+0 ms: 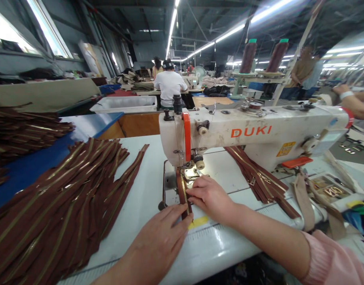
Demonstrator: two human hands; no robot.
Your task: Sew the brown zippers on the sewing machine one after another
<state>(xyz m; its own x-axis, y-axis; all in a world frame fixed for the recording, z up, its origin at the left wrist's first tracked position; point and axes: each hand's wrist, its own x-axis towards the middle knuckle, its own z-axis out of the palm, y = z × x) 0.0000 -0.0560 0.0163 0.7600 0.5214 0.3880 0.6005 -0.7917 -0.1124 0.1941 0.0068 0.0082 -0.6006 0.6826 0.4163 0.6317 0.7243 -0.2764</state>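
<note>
A brown zipper [183, 190] with gold teeth runs lengthwise under the needle area of a white sewing machine [253, 128]. My left hand [159, 239] pinches its near end between thumb and fingers, just above the table's front edge. Closer to the presser foot, my right hand [211, 198] is closed at the zipper's right edge, fingertips on the tape. The machine's lamp lights the metal plate beside the right fingertips. To the left lies a big pile of brown zippers [65, 198], one strip set slightly apart. What the fingertips cover on the tape is hidden.
More zippers [259, 178] lie beneath the machine arm, sliders showing. A parts tray [330, 188] sits at the right. Another zipper heap [24, 130] rests on a blue surface [30, 170]. Two thread cones [248, 57] stand behind. A person in white [170, 85] sits ahead.
</note>
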